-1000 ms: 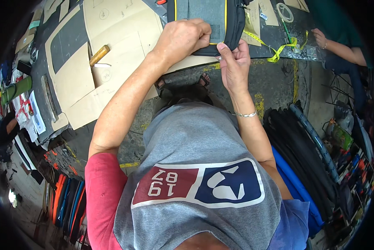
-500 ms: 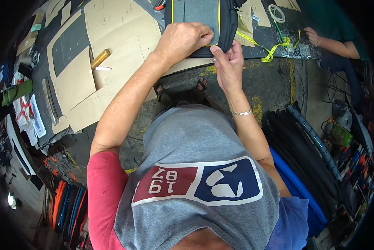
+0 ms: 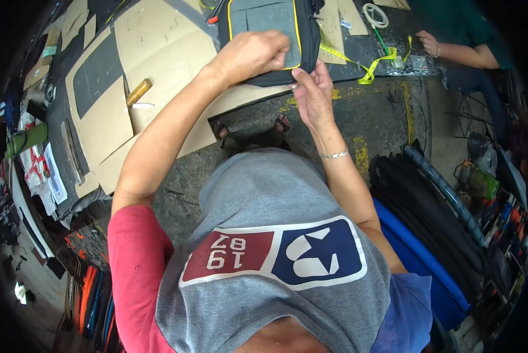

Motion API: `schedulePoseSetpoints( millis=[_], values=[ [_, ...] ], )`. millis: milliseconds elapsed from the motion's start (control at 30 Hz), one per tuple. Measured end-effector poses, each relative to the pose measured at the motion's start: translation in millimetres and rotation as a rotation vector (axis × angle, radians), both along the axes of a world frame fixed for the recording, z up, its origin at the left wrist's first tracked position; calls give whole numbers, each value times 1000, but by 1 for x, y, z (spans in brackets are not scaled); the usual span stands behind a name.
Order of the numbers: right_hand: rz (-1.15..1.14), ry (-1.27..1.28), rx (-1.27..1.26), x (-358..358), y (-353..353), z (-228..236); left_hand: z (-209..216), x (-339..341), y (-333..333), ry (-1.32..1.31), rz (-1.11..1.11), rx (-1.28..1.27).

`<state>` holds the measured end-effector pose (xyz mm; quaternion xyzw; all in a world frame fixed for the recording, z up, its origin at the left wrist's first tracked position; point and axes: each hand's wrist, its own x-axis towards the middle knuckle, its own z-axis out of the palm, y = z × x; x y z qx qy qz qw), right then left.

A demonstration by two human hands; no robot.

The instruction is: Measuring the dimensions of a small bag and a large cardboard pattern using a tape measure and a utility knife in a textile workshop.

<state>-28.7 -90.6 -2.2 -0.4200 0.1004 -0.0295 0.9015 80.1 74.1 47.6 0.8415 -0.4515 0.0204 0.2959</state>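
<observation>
A black bag (image 3: 312,35) with a grey front panel (image 3: 261,15) edged in yellow piping lies on the table at top centre. My left hand (image 3: 255,56) rests over the panel's lower part, its fingers curled closed. What those fingers hold, if anything, is hidden. At the bag's lower right corner my right hand (image 3: 315,97) has thumb and fingers pinched on the black edge. A tiny pale spot shows beside the right thumb, too small to name.
Brown paper patterns (image 3: 158,50) cover the table's left, with a wooden-handled tool (image 3: 138,92) on them. To the right lie a yellow tape measure (image 3: 367,73) and a coiled white cord (image 3: 376,16). Another person's hand (image 3: 429,44) rests at the right edge. Dark rolls (image 3: 417,212) stand lower right.
The bag and both my hands appear shifted slightly left in view, along with the table. My left hand's fingers have lifted a little from the panel's lower yellow edge.
</observation>
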Motion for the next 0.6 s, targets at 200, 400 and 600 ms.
schedulePoseSetpoints(
  millis=[200,400,600],
  values=[
    [45,-71,204,19,-47,5,10,-48,74,164,600,-284],
    [24,-200,222,56,-86,20,-9,-145,127,533,687,-121],
    [-59,-272,257,97,-123,30,-14,-199,122,862,786,-363]
  ],
)
